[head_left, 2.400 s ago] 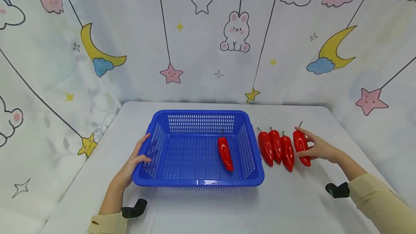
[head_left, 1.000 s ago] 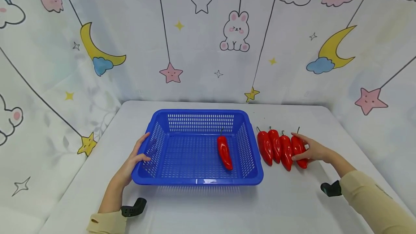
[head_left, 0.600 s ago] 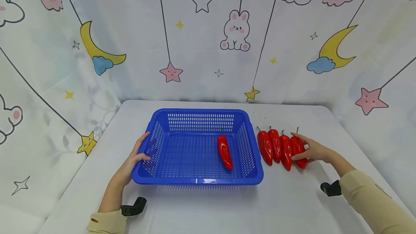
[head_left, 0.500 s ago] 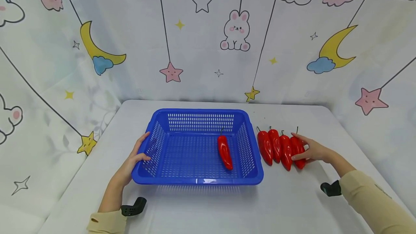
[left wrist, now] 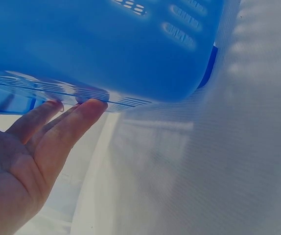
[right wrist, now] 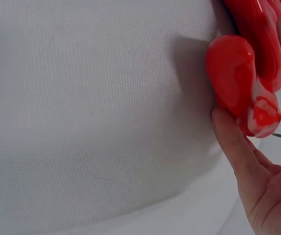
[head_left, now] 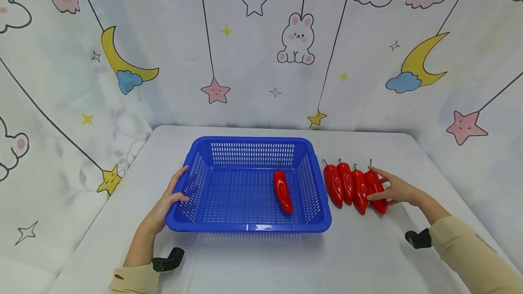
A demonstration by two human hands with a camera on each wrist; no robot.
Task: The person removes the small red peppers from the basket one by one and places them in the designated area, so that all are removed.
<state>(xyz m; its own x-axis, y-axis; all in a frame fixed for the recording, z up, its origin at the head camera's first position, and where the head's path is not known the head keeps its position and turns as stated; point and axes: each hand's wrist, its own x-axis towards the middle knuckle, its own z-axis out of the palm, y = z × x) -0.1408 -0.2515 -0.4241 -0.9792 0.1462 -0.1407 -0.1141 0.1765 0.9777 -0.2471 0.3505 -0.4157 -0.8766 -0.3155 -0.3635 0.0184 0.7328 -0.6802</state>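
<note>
My left hand (head_left: 163, 205) holds the left rim of a blue plastic basket (head_left: 249, 228) with slotted walls. From the left wrist view, its fingertips (left wrist: 92, 106) press against the basket's outer side. One glossy red chili pepper (head_left: 283, 192) lies inside, toward the right. To the right of the basket, my right hand (head_left: 400, 190) grips the outermost red chili pepper (head_left: 373, 183), thumb on the near left side and a finger by its stem. Three more red peppers (head_left: 359, 192) lie side by side between it and the basket. The right wrist view shows fingers under the gripped pepper (right wrist: 230, 71).
A white cloth-covered table (head_left: 261, 267) bears everything. Behind it hangs a pale curtain (head_left: 261, 58) printed with moons, stars and rabbits. A black wrist device (head_left: 169, 261) sits at the left sleeve, another black wrist device (head_left: 418, 238) at the right.
Since the earliest frame, the right hand has brought its pepper left, close up against the row. Lately that pepper has turned slightly, its stem end shifting left. The left hand and basket stay put.
</note>
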